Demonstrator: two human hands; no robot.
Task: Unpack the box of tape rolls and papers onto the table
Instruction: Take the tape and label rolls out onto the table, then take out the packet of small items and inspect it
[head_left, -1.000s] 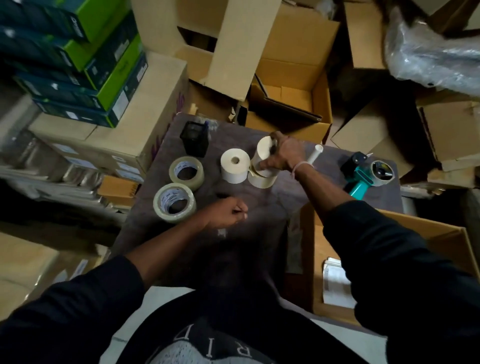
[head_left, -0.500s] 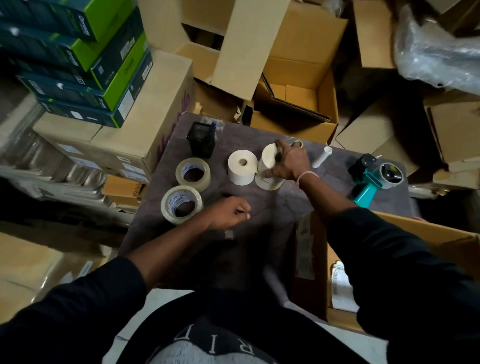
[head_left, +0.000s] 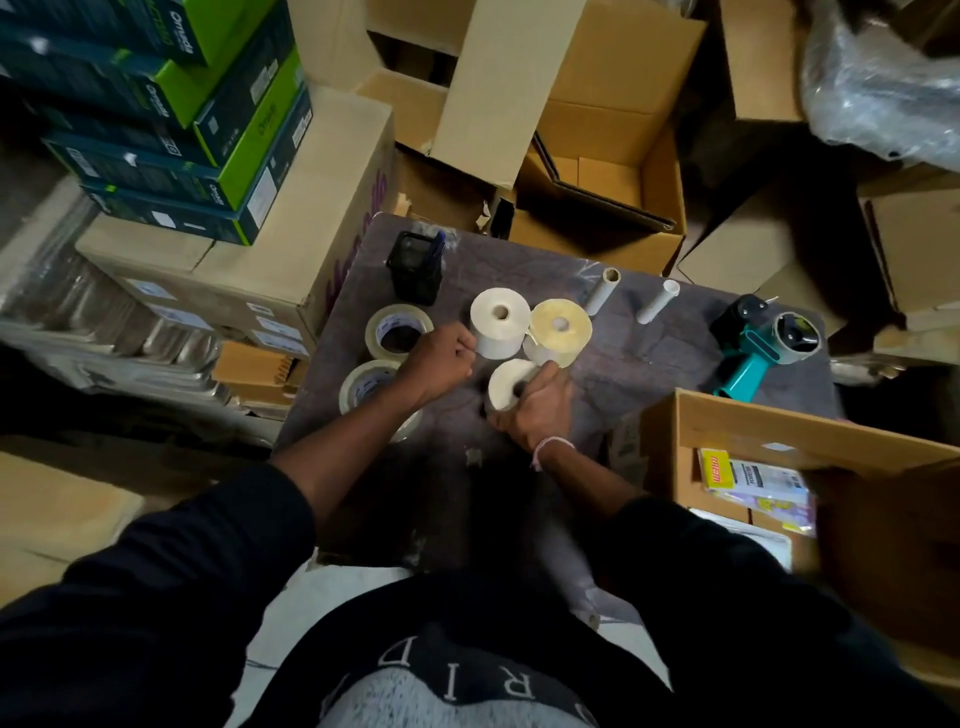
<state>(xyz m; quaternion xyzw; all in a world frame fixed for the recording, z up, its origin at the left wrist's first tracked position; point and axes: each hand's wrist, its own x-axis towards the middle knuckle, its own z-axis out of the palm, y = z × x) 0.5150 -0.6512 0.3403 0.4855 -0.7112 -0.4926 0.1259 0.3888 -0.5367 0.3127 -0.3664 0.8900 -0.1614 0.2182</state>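
On the dark table (head_left: 613, 374) stand a white paper roll (head_left: 500, 322) and a yellowish roll (head_left: 560, 332). My right hand (head_left: 537, 415) grips a third white roll (head_left: 509, 382) just in front of them, low over the table. My left hand (head_left: 441, 358) is curled in a fist beside the first white roll, and something thin and small sticks out of its fingers. Two clear tape rolls (head_left: 397, 332) (head_left: 363, 387) lie to the left, the nearer partly under my left forearm. The open cardboard box (head_left: 779, 431) at the right holds papers and packets (head_left: 753, 478).
Two cardboard tubes (head_left: 602, 291) (head_left: 657, 301) and a teal tape dispenser (head_left: 763, 343) lie at the table's back right. A black pen holder (head_left: 418, 267) stands at the back left. Stacked cartons and green boxes (head_left: 171, 104) crowd the left, open cartons (head_left: 602, 171) the far side.
My right hand has brought a white roll from the yellowish roll back toward me. My left fist has moved forward to the first white roll. More of the box's contents shows.
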